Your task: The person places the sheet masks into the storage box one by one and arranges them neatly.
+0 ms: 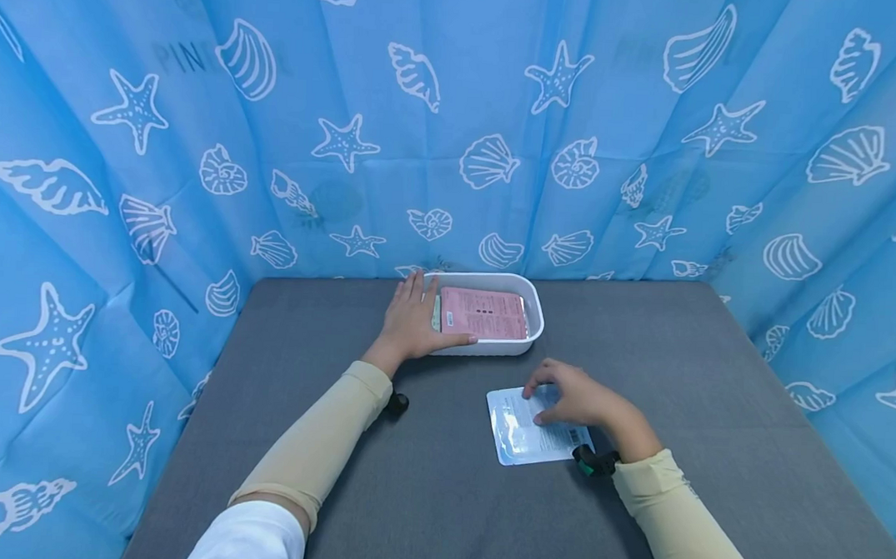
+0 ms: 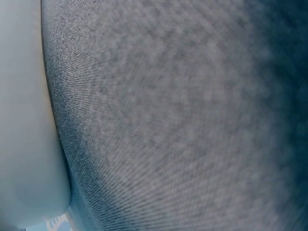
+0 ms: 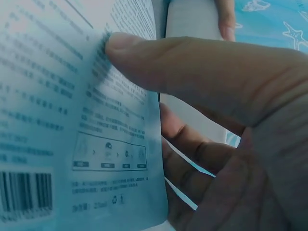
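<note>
A silvery-white sheet mask packet (image 1: 519, 437), with small print and a barcode, is low over the grey table in front of the bin. My right hand (image 1: 581, 398) pinches its far edge. In the right wrist view the thumb (image 3: 144, 57) presses the printed face and the fingers (image 3: 197, 149) reach behind the edge. A white oblong bin (image 1: 532, 312) stands at the back of the table, a pink packet (image 1: 484, 314) lying face up inside. My left hand (image 1: 412, 320) rests on the bin's left end, fingers spread straight, thumb along the front rim.
Beside the pink packet, a strip of a pale green packet (image 1: 436, 314) shows in the bin. Grey cloth covers the table (image 1: 423, 495). A blue curtain (image 1: 437, 179) with shell and starfish prints hangs behind it and along both sides.
</note>
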Tool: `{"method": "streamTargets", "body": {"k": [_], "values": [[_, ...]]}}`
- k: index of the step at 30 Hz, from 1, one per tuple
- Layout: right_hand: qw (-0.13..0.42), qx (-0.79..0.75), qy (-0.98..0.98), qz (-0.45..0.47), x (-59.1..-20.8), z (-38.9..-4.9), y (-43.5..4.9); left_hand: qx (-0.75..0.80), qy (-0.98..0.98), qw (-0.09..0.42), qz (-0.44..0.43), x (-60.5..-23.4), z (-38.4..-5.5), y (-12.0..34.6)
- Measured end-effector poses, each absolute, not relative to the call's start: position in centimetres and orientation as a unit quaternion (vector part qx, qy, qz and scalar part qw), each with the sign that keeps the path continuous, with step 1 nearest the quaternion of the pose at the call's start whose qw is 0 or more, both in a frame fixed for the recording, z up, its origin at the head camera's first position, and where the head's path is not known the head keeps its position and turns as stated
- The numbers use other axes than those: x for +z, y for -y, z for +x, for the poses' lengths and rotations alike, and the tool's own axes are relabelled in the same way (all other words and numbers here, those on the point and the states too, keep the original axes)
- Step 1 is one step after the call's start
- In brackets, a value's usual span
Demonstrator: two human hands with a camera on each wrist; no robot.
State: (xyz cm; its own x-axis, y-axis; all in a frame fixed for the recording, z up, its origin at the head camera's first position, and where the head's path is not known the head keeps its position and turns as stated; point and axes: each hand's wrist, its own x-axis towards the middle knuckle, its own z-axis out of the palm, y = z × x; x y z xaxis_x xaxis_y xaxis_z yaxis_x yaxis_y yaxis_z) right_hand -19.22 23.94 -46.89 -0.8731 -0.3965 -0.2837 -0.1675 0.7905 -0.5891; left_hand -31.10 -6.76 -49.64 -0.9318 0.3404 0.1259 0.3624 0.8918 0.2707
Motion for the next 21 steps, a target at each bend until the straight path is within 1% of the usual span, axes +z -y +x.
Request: {"method": "streamTargets", "body": {"k": [4,11,15,21], "values": [[0.208,-0.302,-0.916,-0.164,-46.8,-19.2,-24.3,-0.148,0.971,0.038,-0.182,-49.6,-31.1,6.8],[0.235,-0.315,-0.906,-0.156,-46.8,-19.2,-24.8,-0.145,0.972,0.037,-0.180,-49.7,-31.2,6.8],[0.229,-0.326,-0.902,-0.167,-46.9,-19.2,-25.2,-0.151,0.972,0.033,-0.180,-49.7,-31.2,6.8],[0.197,-0.350,-0.896,-0.191,-46.4,-18.8,-25.7,-0.156,0.971,0.034,-0.180,-49.6,-31.0,6.8]]}}
